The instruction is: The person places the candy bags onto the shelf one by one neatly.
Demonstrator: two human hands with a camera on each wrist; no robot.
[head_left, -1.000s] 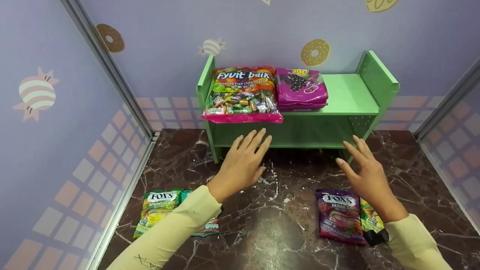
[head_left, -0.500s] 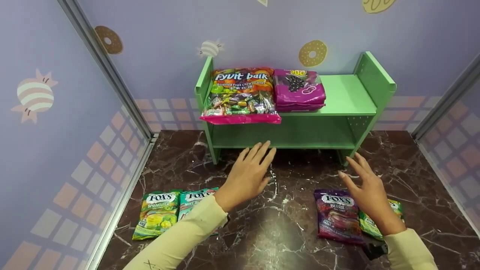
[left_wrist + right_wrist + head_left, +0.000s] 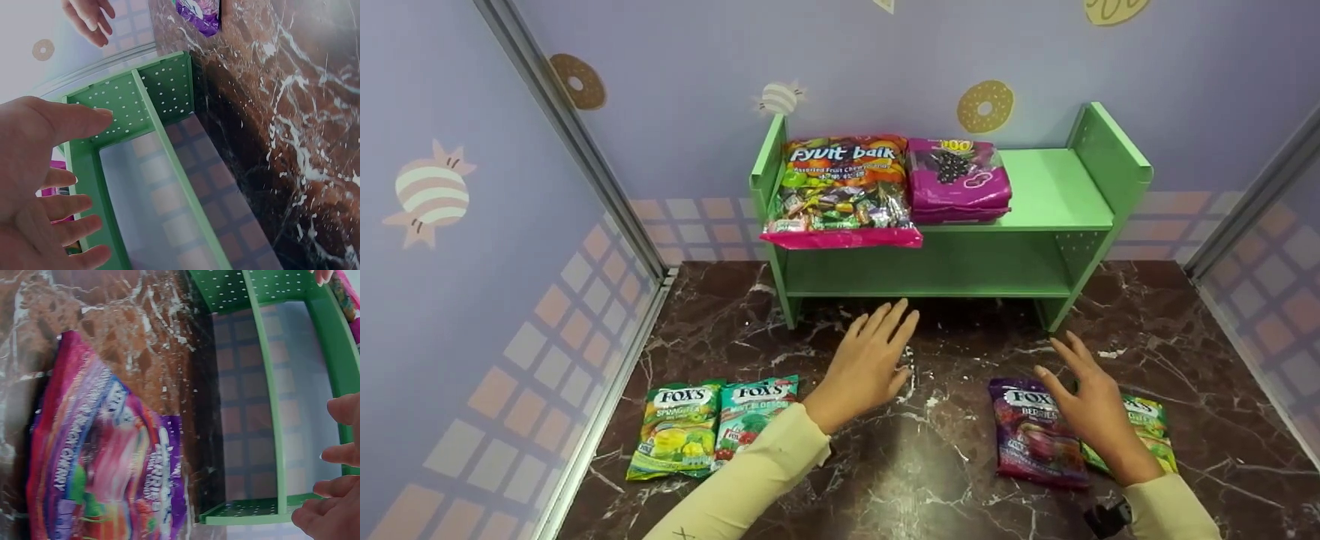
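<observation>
My left hand [image 3: 866, 364] hovers over the dark marble surface in front of the green shelf [image 3: 1057, 187], its fingers extended and holding nothing. To the right, my right hand [image 3: 1099, 409] is held above two candy bags, fingers spread and nothing in them. One is the purple Fox's Berries bag [image 3: 1031, 442]; the other, a green and yellow bag [image 3: 1151, 431], is partly covered by that hand. On the shelf's top board lie a Fyvit baik candy bag [image 3: 844, 187] at the left and a purple candy bag [image 3: 960, 184] beside it.
A Fox's Spring Tea bag [image 3: 671, 435] and a teal Fox's Mint Blossom bag [image 3: 750, 420] lie side by side at the left, the teal one partly behind my left sleeve [image 3: 765, 469]. Printed walls stand at the back and both sides.
Both hands have drawn back from the shelf toward me, uncovering more of the teal bag and of the green and yellow bag. The bags stay in place.
</observation>
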